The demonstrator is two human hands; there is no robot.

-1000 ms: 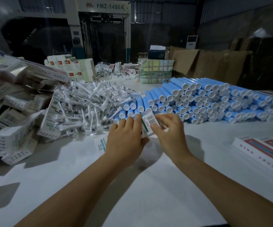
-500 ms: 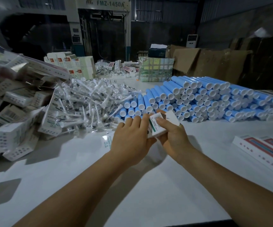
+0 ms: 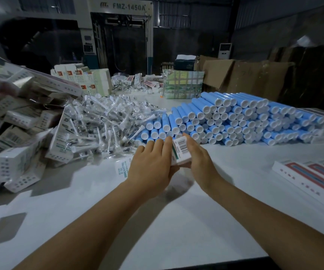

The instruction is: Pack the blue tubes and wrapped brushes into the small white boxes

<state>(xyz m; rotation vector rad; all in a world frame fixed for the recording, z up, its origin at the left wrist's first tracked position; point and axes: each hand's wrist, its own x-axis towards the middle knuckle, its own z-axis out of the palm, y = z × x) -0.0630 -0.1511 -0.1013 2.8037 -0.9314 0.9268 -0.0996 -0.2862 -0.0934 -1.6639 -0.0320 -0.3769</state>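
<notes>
Across the lower frame, a white table [image 3: 176, 221], dim and shadowed. At centre right, a broad stack of blue tubes [image 3: 235, 117], laid on their sides in rows with round white caps facing the camera, heaped several layers high. At left, a sprawling pile of small white boxes [image 3: 15, 137], printed with grey text and small icons, tumbled at all angles. Between boxes and tubes, a heap of wrapped brushes [image 3: 102, 123]: white brush heads with dark bristles, each sealed in clear crinkled film. At right edge, flat white cartons with red and blue stripes [image 3: 313, 176], lying side by side. In the upper middle, a taped, pale green parcel [image 3: 182, 84] at the far end of the table, brown cardboard sheets [image 3: 254, 76] to its right, and a machine marked FMZ-1450A [image 3: 122, 6] behind.

At centre frame, just in front of the nearest tubes, held off the table: one small white box [image 3: 180, 151], with a barcode label on its upper face and a green stripe along one edge. Left hand [image 3: 153, 164] wrapped round the box's left side, fingers extended over the top, thumb underneath. Right hand [image 3: 198, 154] cupped against the box's right side, gripping it; fingertips hidden behind the box
</notes>
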